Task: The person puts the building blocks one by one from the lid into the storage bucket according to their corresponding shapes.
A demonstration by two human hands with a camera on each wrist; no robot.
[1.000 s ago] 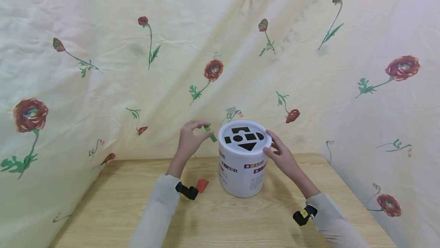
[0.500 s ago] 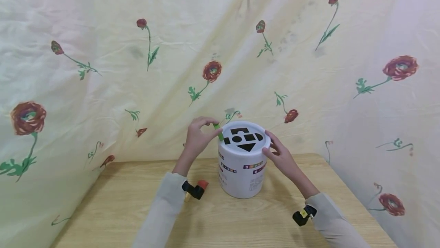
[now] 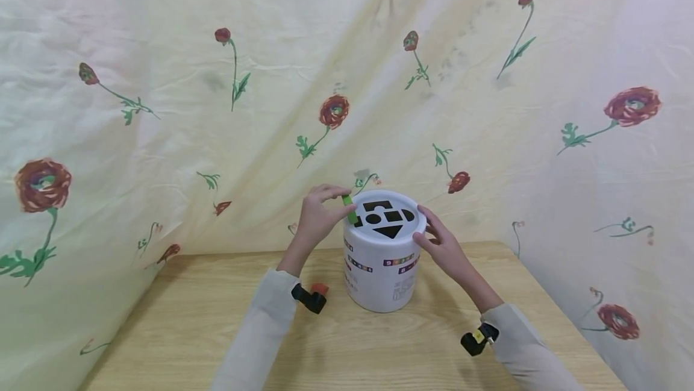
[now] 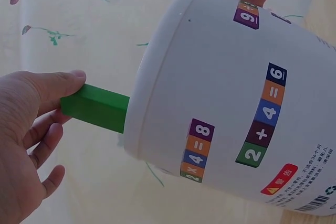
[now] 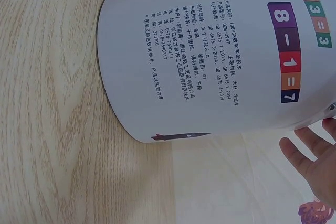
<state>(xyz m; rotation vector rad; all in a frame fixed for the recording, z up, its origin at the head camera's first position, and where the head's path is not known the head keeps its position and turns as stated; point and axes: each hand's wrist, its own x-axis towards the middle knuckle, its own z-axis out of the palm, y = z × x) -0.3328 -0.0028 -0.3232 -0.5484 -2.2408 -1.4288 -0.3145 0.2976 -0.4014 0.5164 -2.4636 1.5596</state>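
My left hand [image 3: 320,213] pinches a green rectangular block [image 4: 97,107] between thumb and fingers. In the head view the block stands tilted over the small rectangular hole at the left of the lid [image 3: 368,234]; its lower end is hidden behind the rim in the left wrist view. The lid, with several dark shaped holes, tops a white cylindrical bucket [image 3: 379,276] upright on the table. My right hand [image 3: 444,249] rests on the right side of the bucket's rim, thumb and fingers spread and touching it.
A red block [image 3: 320,288] lies on the wooden table [image 3: 390,349] left of the bucket, partly hidden by the black wrist camera [image 3: 310,299]. Flower-printed cloth [image 3: 271,108] hangs behind the table and along its sides.
My left hand has carried the green block rightward from beside the bucket to the lid's left hole. The right hand has stayed at the rim. A yellowish piece by the left wrist is now hidden.
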